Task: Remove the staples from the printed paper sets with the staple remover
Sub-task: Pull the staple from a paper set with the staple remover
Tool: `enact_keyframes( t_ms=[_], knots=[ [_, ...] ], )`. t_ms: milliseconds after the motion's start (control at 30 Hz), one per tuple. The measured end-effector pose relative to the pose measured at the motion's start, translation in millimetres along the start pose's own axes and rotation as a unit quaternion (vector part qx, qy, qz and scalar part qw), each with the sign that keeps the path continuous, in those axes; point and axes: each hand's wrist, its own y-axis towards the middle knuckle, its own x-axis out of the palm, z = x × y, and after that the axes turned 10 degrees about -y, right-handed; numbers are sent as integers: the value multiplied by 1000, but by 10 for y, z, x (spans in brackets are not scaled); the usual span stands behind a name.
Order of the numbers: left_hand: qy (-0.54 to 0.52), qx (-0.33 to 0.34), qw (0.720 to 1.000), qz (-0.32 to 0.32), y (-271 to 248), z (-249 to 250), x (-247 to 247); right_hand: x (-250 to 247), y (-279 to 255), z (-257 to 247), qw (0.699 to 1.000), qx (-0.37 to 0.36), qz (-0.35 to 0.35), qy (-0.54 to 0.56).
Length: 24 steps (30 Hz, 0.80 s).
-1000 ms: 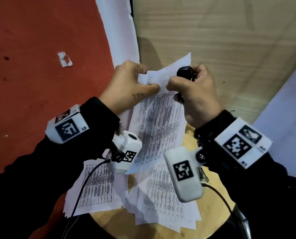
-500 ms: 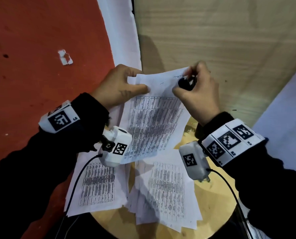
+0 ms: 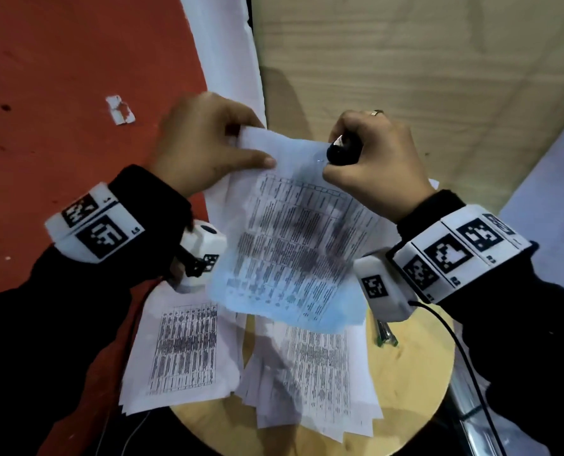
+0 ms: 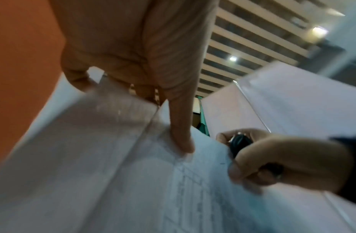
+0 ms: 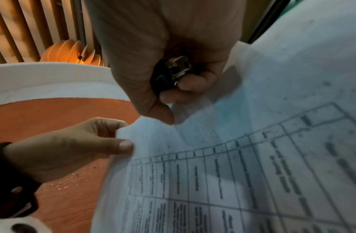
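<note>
Above round table [image 3: 415, 373]: left hand [image 3: 205, 143] pinches paper set [image 3: 293, 245]; right hand [image 3: 379, 159] grips staple remover [image 3: 341, 151].

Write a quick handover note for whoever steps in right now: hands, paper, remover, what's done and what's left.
Left hand pinches the top left corner of the lifted paper set. Right hand grips the black staple remover at the set's top edge and pinches the paper too. Whether a staple remains there cannot be told. More printed sheets lie piled on the round wooden table. Left: check this set, then the piles.
</note>
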Motion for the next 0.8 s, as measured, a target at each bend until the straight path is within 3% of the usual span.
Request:
enact_keyframes(
  t_ms=[100,233,367,433,567,700,800],
  knots=[
    [151,83,985,2,-12,175,-9,-3,-9,-44,1000,7,18,10],
    [231,92,968,-25,11,361,193,11,-46,-109,999,1,23,45],
    [76,57,994,-47,61,276,212,-15,-92,-72,993,33,43,106],
    [36,44,997,-57,76,210,209,-29,-176,-54,978,73,83,177],
    [-27,24,996,-78,88,107,231,41,-454,-69,968,66,171,170],
    [-125,-26,986,-111,72,-33,266,180,-566,-37,970,119,81,196],
    [-140,-56,982,-110,53,-110,271,190,-540,18,966,132,116,190]
  ],
)
